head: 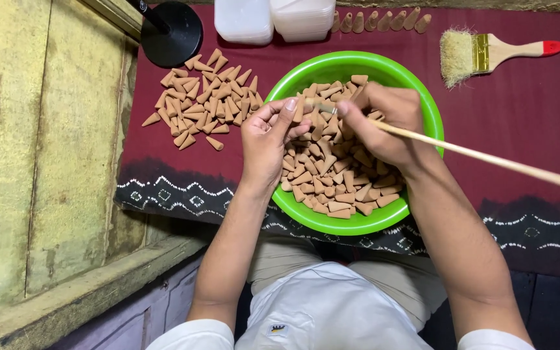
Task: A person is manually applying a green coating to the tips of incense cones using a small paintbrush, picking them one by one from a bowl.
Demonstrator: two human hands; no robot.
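Cones of tan clay-coloured material (335,172) were heaped in a green plastic bowl (422,104) set on a dark red cloth (520,129) with a white patterned border. One single cone (299,109) was pinched between the thumb and fingers of the left hand (266,139), held just above the heap at the bowl's left side. A thin wooden stick (487,159) was gripped by the right hand (380,123), its near end brought up against the held cone and its long shaft slanting off toward the right edge. A loose pile of cones (205,97) was spread on the cloth left of the bowl, near a black round base (176,32). A row of cones (377,21) was lined up behind the bowl, beside white plastic containers (273,19). A wooden-handled brush (487,53) with a red tip was laid further right.
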